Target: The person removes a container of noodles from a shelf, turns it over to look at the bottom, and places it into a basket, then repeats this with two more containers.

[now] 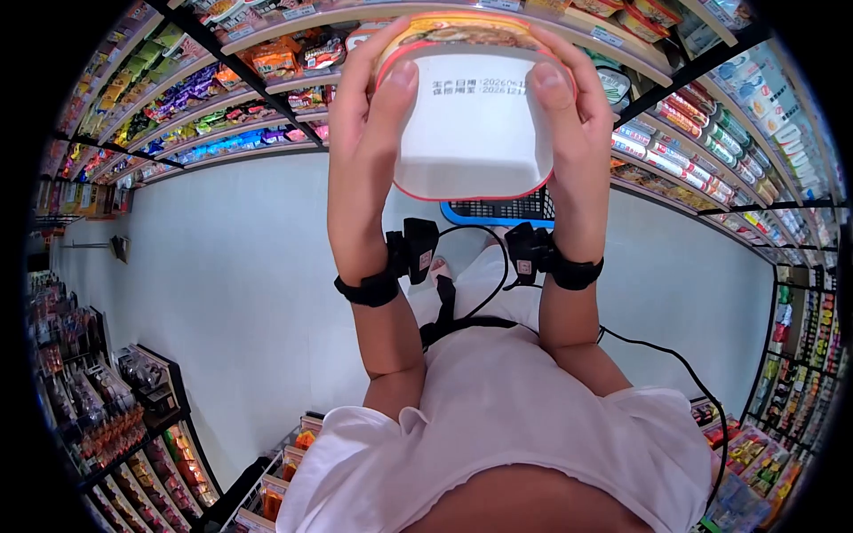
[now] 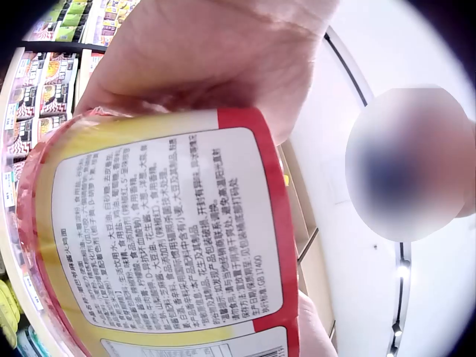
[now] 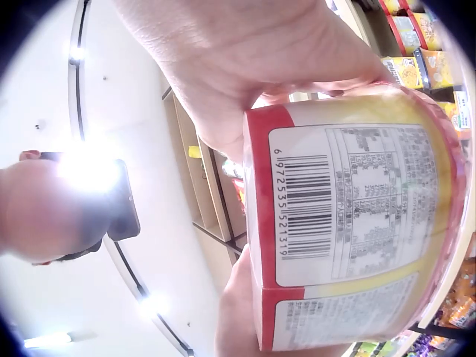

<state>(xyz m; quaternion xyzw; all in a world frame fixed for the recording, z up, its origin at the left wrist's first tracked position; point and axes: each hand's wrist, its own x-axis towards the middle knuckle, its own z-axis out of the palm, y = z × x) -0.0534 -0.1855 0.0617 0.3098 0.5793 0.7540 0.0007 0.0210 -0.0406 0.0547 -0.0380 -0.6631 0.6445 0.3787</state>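
Observation:
Between both hands is an instant noodle bowl (image 1: 480, 124), raised in front of the shelves with its white base turned toward the head camera. Two lines of dates are printed on that base. My left hand (image 1: 366, 133) grips the bowl's left side, thumb on the edge of the base. On the opposite side my right hand (image 1: 577, 124) holds it the same way. A white ingredients label (image 2: 167, 230) with a red and yellow border fills the left wrist view. In the right wrist view a barcode (image 3: 303, 204) and a nutrition table show on the bowl's wall. Its lid is hidden.
Shelves of packaged food (image 1: 222, 107) curve across the front, and more stacked packets (image 1: 711, 133) line the right. Below the bowl, a blue-rimmed black basket (image 1: 498, 211) is on the floor. Racks (image 1: 115, 417) stand at the left, and a black cable (image 1: 675, 355) runs along the right.

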